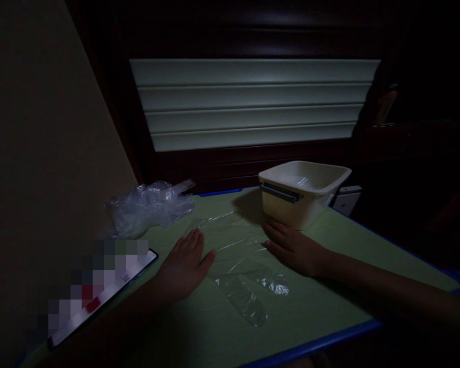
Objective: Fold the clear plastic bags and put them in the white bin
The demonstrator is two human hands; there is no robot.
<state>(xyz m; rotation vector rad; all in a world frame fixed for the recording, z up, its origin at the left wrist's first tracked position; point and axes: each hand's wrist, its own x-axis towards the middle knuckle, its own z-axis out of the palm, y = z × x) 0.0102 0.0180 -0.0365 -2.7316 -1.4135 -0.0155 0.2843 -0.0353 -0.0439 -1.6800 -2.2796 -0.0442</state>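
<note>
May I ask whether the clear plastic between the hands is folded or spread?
Spread: the clear plastic lies flat on the table, two strips extended.

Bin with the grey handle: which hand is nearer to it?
Right. The right hand lies close by the near base of the bin; the left hand is farther off, across the clear plastic.

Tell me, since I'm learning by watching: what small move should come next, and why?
Probably smooth the clear plastic gently outward: creases run across it, and the left hand and right hand are palm-down at its two sides.
</note>
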